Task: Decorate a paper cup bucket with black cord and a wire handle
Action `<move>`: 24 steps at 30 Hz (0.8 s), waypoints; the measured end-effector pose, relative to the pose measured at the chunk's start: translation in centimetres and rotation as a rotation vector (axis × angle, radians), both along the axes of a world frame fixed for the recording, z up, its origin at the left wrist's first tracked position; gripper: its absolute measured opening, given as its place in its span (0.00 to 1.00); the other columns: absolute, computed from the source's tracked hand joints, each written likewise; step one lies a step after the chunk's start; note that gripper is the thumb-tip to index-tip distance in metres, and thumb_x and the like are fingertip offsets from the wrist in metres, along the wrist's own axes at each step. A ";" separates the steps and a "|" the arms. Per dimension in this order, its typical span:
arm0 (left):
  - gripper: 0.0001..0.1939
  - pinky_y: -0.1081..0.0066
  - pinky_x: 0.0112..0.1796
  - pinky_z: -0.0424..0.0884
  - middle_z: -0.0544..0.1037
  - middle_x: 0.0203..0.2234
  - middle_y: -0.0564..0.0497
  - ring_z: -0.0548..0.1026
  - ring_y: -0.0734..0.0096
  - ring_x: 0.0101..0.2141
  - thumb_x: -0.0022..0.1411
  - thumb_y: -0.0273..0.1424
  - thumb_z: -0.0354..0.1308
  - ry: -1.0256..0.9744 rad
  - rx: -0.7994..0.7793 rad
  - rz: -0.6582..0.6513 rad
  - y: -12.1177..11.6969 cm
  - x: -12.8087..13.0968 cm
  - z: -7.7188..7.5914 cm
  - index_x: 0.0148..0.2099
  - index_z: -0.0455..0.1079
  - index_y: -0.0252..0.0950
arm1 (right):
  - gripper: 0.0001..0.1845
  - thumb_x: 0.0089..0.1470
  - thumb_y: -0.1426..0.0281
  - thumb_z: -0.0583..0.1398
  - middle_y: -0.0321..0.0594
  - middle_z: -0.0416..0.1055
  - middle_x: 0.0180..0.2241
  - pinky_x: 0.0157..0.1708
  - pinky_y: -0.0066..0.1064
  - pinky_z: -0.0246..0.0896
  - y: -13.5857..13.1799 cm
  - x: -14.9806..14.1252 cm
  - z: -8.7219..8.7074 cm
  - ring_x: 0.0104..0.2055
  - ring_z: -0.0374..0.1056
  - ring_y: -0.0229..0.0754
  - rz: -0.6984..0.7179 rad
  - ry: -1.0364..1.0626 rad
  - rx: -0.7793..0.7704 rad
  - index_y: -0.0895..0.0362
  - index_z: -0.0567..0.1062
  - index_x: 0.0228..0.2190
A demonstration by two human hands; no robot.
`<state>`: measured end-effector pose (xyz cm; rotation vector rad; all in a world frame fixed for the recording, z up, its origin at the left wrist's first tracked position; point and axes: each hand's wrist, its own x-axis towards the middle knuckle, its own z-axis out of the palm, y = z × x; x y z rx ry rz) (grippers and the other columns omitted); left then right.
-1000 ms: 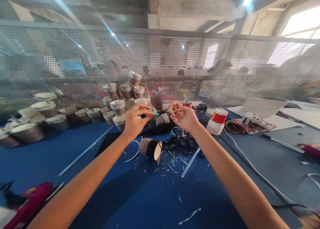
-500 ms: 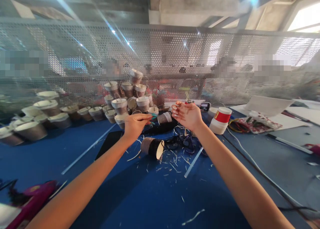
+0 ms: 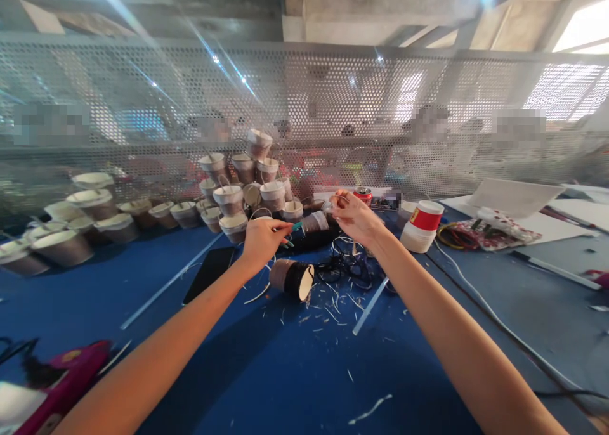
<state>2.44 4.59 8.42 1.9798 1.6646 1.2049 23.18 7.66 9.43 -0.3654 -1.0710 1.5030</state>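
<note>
My left hand (image 3: pixel 265 240) is closed on a small teal tool (image 3: pixel 296 226), whose kind I cannot make out. My right hand (image 3: pixel 356 215) has its thumb and fingers pinched together; whatever is between them is too small to name. Between the hands a small grey-brown cup (image 3: pixel 314 222) lies tilted, close to the right fingertips, over a dark object. Nearer to me another cup (image 3: pixel 281 275) with a black band lies on its side on the blue table (image 3: pixel 285 371).
Small handled buckets (image 3: pixel 228 199) are stacked at the back left, and more stand at far left. Around the middle lie black cord (image 3: pixel 349 267), a black phone-like slab (image 3: pixel 209 274) and white scraps. A red-and-white cup (image 3: pixel 425 218) and a glue gun (image 3: pixel 71 384) flank my arms.
My right hand's fingers have curled from spread into a pinch. My left hand has shifted slightly right, with the teal tool nearer the small cup. The red can shows more behind the right hand.
</note>
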 end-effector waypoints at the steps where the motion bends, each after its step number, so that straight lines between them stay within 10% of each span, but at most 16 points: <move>1: 0.09 0.77 0.18 0.62 0.75 0.14 0.51 0.74 0.70 0.17 0.53 0.33 0.59 0.011 0.013 -0.019 0.1 0.0 -0.1 0.32 0.77 0.34 | 0.21 0.32 0.89 0.58 0.26 0.62 0.24 0.26 0.20 0.57 0.0 -0.1 -0.1 0.25 0.58 0.28 -0.007 -0.001 -0.003 0.56 0.64 0.27; 12: 0.23 0.76 0.18 0.58 0.62 0.05 0.58 0.64 0.77 0.11 0.60 0.39 0.47 0.126 0.067 -0.099 0.4 -0.4 -0.6 0.16 0.59 0.36 | 0.03 0.46 0.76 0.60 0.25 0.53 0.15 0.13 0.20 0.39 0.3 -1.1 -1.2 0.15 0.45 0.26 0.027 -0.275 -0.134 0.60 0.68 0.26; 24: 0.09 0.72 0.26 0.71 0.79 0.22 0.47 0.77 0.66 0.25 0.52 0.34 0.58 -0.162 0.025 -0.169 1.6 -1.1 -1.1 0.31 0.74 0.33 | 0.08 0.46 0.77 0.60 0.26 0.55 0.17 0.16 0.20 0.48 0.8 -0.3 -1.1 0.17 0.52 0.27 0.009 -0.111 -0.173 0.57 0.71 0.32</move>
